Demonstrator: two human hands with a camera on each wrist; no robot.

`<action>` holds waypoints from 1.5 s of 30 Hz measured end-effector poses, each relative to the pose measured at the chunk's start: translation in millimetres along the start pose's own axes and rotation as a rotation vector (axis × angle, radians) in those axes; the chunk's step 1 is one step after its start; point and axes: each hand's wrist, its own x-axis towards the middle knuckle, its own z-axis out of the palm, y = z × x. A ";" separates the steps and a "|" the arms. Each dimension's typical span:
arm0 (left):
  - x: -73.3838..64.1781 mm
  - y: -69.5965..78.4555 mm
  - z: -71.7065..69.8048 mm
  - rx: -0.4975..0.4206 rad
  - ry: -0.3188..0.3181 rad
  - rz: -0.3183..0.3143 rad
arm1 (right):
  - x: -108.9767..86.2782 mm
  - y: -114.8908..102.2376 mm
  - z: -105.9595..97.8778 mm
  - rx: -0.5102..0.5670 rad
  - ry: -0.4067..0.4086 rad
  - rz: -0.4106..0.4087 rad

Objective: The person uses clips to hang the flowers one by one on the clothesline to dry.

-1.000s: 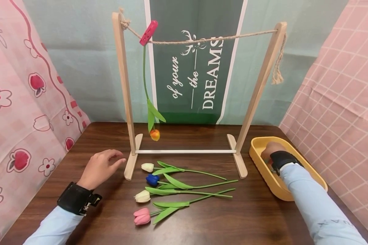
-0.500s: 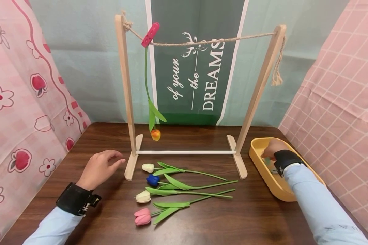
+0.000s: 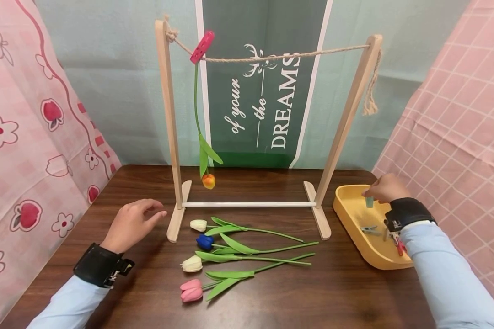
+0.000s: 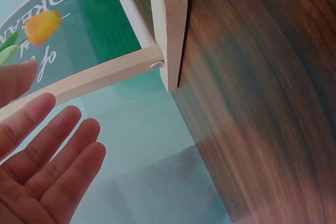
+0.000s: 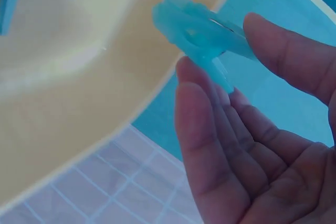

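Note:
Between thumb and fingers my right hand (image 3: 389, 188) pinches a translucent teal clothespin (image 5: 197, 27), held over the far end of the yellow tray (image 3: 354, 235). My left hand (image 3: 133, 224) holds nothing; its fingers are relaxed beside the left foot of the wooden stand (image 3: 174, 224). From the stand's rope (image 3: 271, 57) an orange tulip (image 3: 208, 181) hangs head down, clipped by a red clothespin (image 3: 202, 47). Below the stand lie a white tulip (image 3: 198, 225), a blue tulip (image 3: 205, 241), another white tulip (image 3: 191, 264) and a pink tulip (image 3: 191, 291), stems pointing right.
Inside the tray are a blue clothespin (image 3: 369, 229) and a red clothespin (image 3: 399, 244), partly hidden by the right forearm. A white crossbar (image 3: 249, 204) joins the stand's feet. Pink cloths (image 3: 432, 123) hang at both sides, and a printed green cloth (image 3: 263, 114) hangs behind.
My right hand has risen from inside the tray and moved right, bringing up the teal clothespin. My left hand stays almost where it was.

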 end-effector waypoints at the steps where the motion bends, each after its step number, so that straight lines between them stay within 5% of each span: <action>1: 0.2 0.2 -0.2 0.001 0.001 0.002 | -3.2 -1.1 -3.3 -0.001 0.021 -0.005; 13: 1.8 2.2 -1.9 -0.002 0.011 0.009 | -34.1 -19.8 -18.7 0.011 0.367 -0.051; 19: 3.7 3.0 -2.2 -0.007 0.017 0.014 | -49.7 -38.6 -21.0 0.098 0.425 -0.055; 26: 9.3 8.4 0.7 -0.018 0.000 0.014 | -64.0 -51.7 -16.6 0.433 0.461 -0.069; 36: 20.6 23.2 6.1 -0.078 -0.048 0.011 | -72.5 -59.8 12.9 1.004 0.474 -0.233; 45: 25.7 31.8 11.9 -0.108 -0.064 0.028 | -76.8 -67.1 42.0 1.191 0.503 -0.282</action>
